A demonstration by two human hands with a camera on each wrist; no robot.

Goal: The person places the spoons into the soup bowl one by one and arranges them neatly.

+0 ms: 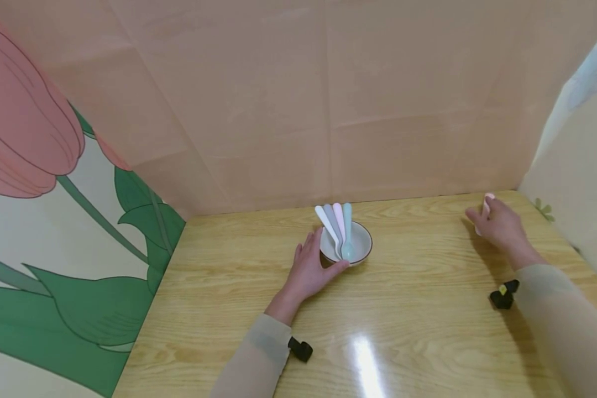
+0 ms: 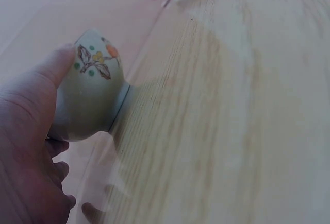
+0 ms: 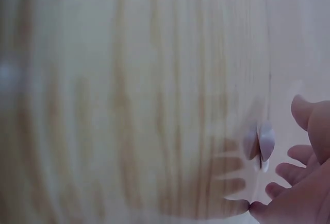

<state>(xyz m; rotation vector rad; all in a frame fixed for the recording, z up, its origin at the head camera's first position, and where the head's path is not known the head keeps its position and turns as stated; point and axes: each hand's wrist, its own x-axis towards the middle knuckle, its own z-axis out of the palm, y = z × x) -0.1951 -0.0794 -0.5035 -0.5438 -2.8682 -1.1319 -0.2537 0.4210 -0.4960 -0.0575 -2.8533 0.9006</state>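
My left hand (image 1: 309, 269) holds a small bowl (image 1: 362, 243) with a dark rim, thumb and fingers spread around its near left side. In the left wrist view the bowl's outer wall (image 2: 85, 103) carries a leaf and fruit pattern. Inside the bowl lean a white spoon (image 1: 325, 220), a grey spoon (image 1: 330, 216), a pink spoon (image 1: 338, 213) and a light teal spoon (image 1: 347, 224), handles toward the back. At the far right my right hand (image 1: 501, 224) reaches over another pale pink spoon (image 1: 487, 205). In the right wrist view its fingers (image 3: 291, 173) stand spread around that spoon (image 3: 266, 141).
The wooden table (image 1: 418, 320) meets a plain pinkish backdrop (image 1: 328, 110) along its back edge. A panel with a large tulip print (image 1: 25, 121) borders the left side, and a pale printed panel (image 1: 582, 177) borders the right. Glare shows on the near tabletop.
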